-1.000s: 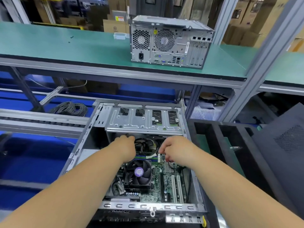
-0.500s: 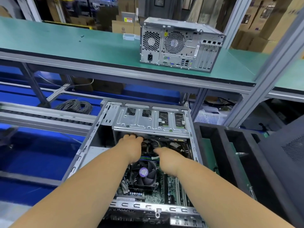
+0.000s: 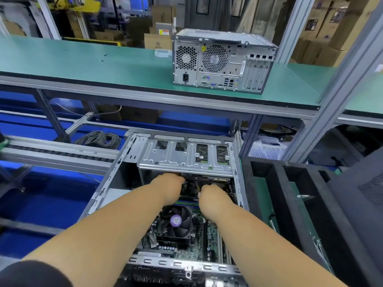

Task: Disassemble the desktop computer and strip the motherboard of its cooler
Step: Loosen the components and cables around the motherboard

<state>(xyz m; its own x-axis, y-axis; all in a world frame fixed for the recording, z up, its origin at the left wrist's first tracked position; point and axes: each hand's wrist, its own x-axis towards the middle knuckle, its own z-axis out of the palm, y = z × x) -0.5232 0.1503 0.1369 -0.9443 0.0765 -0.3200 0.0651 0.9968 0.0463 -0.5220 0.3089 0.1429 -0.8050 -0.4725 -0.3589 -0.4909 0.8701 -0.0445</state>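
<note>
The open case (image 3: pixel 238 183) lay at 6 o'clock, its near rail below the cooler (image 3: pixel 175 224) on the motherboard (image 3: pixel 209 235). Past the fan, both hands reached under the drive cage (image 3: pixel 186 160) edge among cables: left hand (image 3: pixel 170 186) and right hand (image 3: pixel 209 196), fingers hidden, grip impossible to tell. At 12 o'clock a second tower (image 3: pixel 221 61) stood on the green shelf (image 3: pixel 83 63), much bare surface toward 10.
</note>
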